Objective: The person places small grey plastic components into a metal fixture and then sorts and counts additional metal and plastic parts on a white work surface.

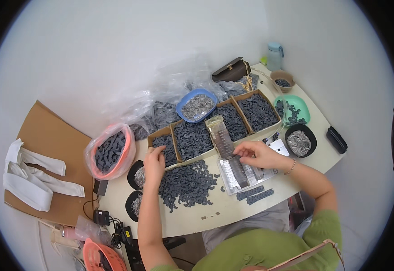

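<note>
My left hand [154, 163] is at the near side of the leftmost compartment of a cardboard box [215, 150], its fingers bent together over small dark grey plastic pieces [163, 143]. Whatever its fingertips hold is too small to make out. My right hand [261, 155] is over a metal fixture [227, 184] with dark pieces set in rows, thumb and fingers curled close together. Any piece between them cannot be made out. A clear plastic tray [220, 133] leans from the box onto the fixture. In front of the box spreads a loose pile of dark pieces [185, 185].
Two dark joined strips [255, 194] lie near the table's front edge. Around the box stand a blue basin [197, 105] of metal pins, a green basin [303, 105], a black bowl [301, 140] and a pink basket [111, 151]. Cables and adapters [101, 217] are at the left edge.
</note>
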Motion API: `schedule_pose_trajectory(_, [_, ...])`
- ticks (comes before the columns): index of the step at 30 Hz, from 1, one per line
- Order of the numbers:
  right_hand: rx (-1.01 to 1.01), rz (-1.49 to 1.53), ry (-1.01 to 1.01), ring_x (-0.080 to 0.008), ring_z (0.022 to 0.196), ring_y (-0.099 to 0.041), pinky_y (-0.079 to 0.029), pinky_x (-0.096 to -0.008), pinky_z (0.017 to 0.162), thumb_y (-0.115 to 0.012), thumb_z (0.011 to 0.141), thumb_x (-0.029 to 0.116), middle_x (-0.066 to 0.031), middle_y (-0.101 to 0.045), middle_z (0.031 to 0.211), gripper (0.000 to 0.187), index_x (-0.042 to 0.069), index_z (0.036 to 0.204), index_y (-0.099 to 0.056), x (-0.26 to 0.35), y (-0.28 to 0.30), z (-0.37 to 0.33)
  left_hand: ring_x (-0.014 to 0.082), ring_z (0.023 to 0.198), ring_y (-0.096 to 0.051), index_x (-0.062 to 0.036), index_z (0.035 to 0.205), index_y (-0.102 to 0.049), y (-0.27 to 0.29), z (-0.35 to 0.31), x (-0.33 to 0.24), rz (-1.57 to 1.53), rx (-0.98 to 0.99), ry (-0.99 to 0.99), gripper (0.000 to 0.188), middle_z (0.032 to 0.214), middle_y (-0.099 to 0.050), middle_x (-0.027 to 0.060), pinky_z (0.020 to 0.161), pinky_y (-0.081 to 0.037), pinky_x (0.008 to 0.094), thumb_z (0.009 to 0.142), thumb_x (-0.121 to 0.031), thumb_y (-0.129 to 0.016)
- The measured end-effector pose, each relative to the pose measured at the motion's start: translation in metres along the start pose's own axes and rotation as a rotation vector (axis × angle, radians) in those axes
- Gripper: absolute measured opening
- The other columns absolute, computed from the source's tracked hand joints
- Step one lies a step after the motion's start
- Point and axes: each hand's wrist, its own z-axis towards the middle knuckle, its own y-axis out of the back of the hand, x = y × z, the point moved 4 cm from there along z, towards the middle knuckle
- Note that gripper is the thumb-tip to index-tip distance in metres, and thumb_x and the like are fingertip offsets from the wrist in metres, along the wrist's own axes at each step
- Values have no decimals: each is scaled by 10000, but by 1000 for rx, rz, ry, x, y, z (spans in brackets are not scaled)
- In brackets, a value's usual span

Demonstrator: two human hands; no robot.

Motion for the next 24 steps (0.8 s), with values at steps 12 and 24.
schedule_pose_trajectory(12, [142,-185,58,-176,806,-629,-529,-291,712,-669,825,78,-82,-616,884,206,39,1026,-642,-2,-27,-14,264,869,-530,-71,817,-653,-83,-103,-143,-358,345,-176,157,868,-559,57,790,-410,376,712,-117,-761])
schedule_pose_trajectory(24, [-29,-615,371,-279,774,-595,-493,-377,670,-661,810,177,-82,-565,799,114,78,830,-607,3,-39,-26,243,795,-538,-87,734,-653,-71,-104,-165,11,204,-443,101,775,-545,40,755,-400,376,705,-146,-729])
